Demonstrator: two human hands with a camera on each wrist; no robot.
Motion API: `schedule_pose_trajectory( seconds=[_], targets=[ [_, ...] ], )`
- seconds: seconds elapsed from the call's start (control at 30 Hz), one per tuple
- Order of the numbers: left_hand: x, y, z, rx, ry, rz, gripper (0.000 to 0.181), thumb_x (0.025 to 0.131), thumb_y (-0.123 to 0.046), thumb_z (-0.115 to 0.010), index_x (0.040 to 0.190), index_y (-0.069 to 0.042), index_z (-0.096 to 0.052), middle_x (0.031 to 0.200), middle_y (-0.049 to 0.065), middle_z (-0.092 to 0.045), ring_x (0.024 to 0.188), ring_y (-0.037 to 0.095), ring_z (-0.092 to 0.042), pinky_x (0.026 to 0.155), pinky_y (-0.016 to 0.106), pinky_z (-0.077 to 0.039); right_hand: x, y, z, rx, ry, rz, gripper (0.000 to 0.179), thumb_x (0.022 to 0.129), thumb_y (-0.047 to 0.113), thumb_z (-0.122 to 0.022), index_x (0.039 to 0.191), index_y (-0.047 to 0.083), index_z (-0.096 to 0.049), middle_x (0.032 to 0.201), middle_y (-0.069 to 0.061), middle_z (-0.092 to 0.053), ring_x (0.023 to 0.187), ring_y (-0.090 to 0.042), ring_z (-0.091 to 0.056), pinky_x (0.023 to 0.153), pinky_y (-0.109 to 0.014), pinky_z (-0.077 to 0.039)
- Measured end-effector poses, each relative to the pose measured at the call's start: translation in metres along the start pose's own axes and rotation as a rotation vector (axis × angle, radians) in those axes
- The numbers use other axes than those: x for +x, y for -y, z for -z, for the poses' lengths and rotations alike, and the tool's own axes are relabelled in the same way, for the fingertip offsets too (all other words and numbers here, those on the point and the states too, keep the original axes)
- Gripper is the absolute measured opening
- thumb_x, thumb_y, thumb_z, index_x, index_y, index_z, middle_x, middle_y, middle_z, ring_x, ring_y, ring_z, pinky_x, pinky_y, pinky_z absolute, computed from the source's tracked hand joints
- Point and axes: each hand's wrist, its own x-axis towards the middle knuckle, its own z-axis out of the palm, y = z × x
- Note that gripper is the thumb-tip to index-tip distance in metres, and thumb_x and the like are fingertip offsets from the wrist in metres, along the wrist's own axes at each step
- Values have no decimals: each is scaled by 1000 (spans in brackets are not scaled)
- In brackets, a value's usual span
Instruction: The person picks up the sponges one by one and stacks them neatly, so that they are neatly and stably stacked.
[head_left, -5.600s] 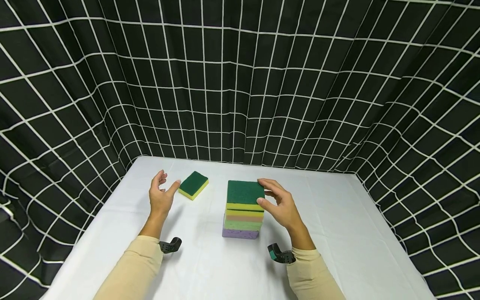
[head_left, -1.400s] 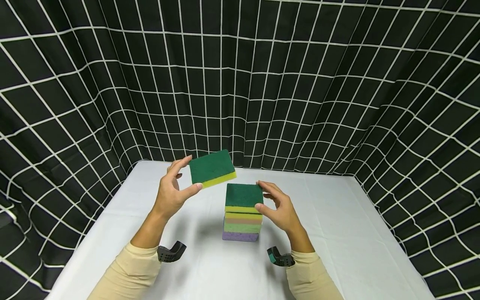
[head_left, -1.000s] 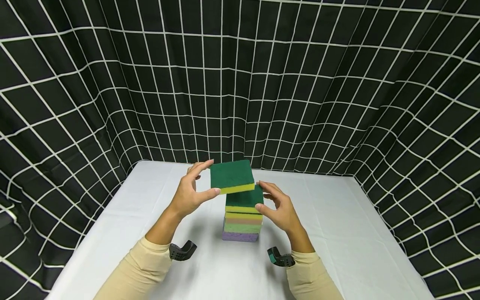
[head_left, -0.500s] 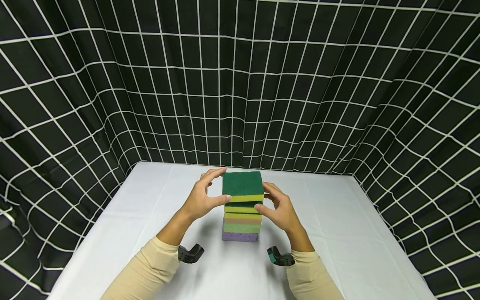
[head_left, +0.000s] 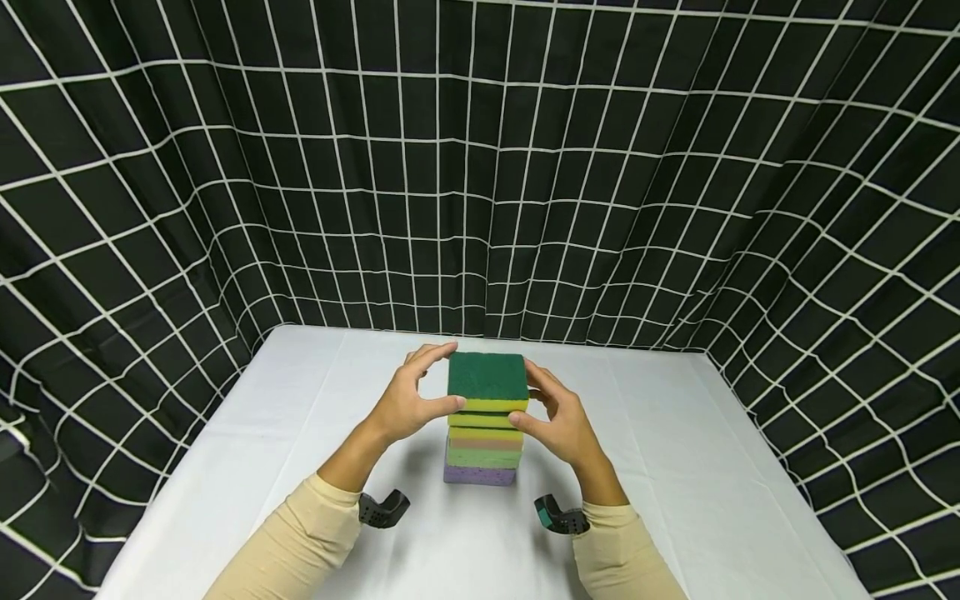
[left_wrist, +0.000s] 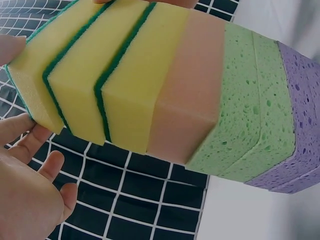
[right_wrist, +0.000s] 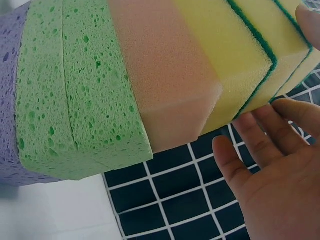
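Note:
A tall stack of sponges stands on the table, with purple sponges [head_left: 480,475] at the bottom. Above these come light green ones [left_wrist: 250,105], a peach one [right_wrist: 165,70] and yellow ones with thin green scouring layers. My left hand [head_left: 405,404] pinches the left end of the top green-and-yellow sponge [head_left: 487,377], thumb in front and fingers behind. This sponge rests on the stack, roughly lined up with it. My right hand [head_left: 558,417] holds the right end of the stack just below, its thumb on a yellow sponge [right_wrist: 285,30] and its fingers behind.
A white cloth covers the table [head_left: 637,467]. A dark curtain with a white grid [head_left: 480,167] hangs behind it and along both sides. Black wrist straps [head_left: 384,508] sit on both wrists.
The left hand has picked the green-and-yellow sponge off the table at left, carried it right and lowered it onto the stack, straightening its tilt. The right hand has stayed at the stack.

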Motion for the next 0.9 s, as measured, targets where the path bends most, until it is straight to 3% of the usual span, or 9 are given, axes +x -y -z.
schedule_pose_trajectory(
  seconds=[0.47,0.77,0.9],
  targets=[
    [1,6,1,-25,40,-3,69,79,-20,-71,142,-4,-47,131,8,-52,123,29,-39,96,53,-30,-2,-3,0,18,-7,7,80,78,-14,-70,145,-13,-27,138,-25,-43,124,-26,-45,98,-37,-40],
    [-1,10,-2,-40,45,23,72,80,-21,-70,146,-8,-43,137,7,-49,125,27,-39,96,53,-31,-4,-3,0,12,-12,6,79,79,-13,-69,145,-13,-26,138,-25,-42,125,-27,-45,98,-35,-40],
    [-1,10,-2,-53,40,21,75,81,-22,-69,148,-9,-39,141,11,-46,127,33,-38,96,53,-31,-3,-1,0,2,-15,5,78,79,-13,-69,145,-13,-27,138,-25,-42,125,-28,-45,98,-37,-40]
  ],
)
